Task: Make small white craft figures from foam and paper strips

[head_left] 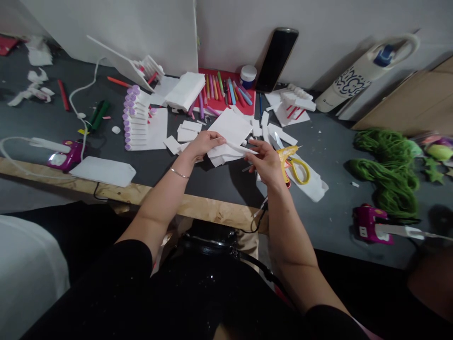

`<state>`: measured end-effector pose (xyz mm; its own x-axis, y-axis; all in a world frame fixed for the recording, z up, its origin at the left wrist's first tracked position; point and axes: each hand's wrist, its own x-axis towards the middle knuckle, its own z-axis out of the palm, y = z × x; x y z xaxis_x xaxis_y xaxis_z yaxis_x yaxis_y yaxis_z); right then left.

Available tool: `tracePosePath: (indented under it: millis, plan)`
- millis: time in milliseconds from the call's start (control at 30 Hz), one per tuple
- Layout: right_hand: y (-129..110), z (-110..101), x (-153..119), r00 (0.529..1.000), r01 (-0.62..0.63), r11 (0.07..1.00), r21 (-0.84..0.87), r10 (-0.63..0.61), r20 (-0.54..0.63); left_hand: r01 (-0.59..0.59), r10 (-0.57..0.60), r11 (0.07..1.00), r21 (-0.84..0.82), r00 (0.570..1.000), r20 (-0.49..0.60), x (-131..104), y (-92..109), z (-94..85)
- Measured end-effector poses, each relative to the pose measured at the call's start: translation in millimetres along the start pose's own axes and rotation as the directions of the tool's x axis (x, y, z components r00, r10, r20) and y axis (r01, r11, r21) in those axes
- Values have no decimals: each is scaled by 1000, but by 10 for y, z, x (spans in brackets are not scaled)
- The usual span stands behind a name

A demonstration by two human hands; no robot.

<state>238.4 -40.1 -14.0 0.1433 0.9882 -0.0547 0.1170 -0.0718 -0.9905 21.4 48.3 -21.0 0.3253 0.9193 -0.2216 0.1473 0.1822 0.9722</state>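
Note:
A thin white piece, paper or foam sheet (235,148), stretches between my two hands above the dark table. My left hand (208,142) pinches its left end between thumb and fingers. At its right end, my right hand (264,159) has thumb and fingertips closed on it. Just behind lies a larger white sheet (230,124), with more white pieces under and around it. Beside my right hand are yellow-handled scissors (300,172) and a yellow tool (287,153), partly hidden by that hand. Small white rectangles (189,130) lie near my left hand.
Felt-tip pens (215,89) rest on a red sheet at the back. A phone (278,59) and a white bottle (354,75) lean against the wall. A white model with purple discs (136,118) stands left. Green yarn (387,170) and a purple device (371,224) lie right.

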Motion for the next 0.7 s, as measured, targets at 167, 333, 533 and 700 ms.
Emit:
tracePosePath:
  millis: [167, 333, 533, 700]
  plan:
    - [-60, 15, -24, 999, -16, 1000, -16, 16, -39, -3, 3, 1000, 27, 1000, 5, -7, 12, 5]
    - [-116, 24, -44, 996, -34, 998, -50, 30, -81, -14, 13, 1000, 14, 999, 37, -11, 20, -3]
    - [-112, 20, -46, 991, -66, 998, -22, 63, -121, 0, 6, 999, -44, 990, 139, -49, 29, 20]
    - [-32, 13, -15, 994, -73, 997, -18, 71, -87, -27, 26, 1000, 7, 990, 135, -75, 45, 48]
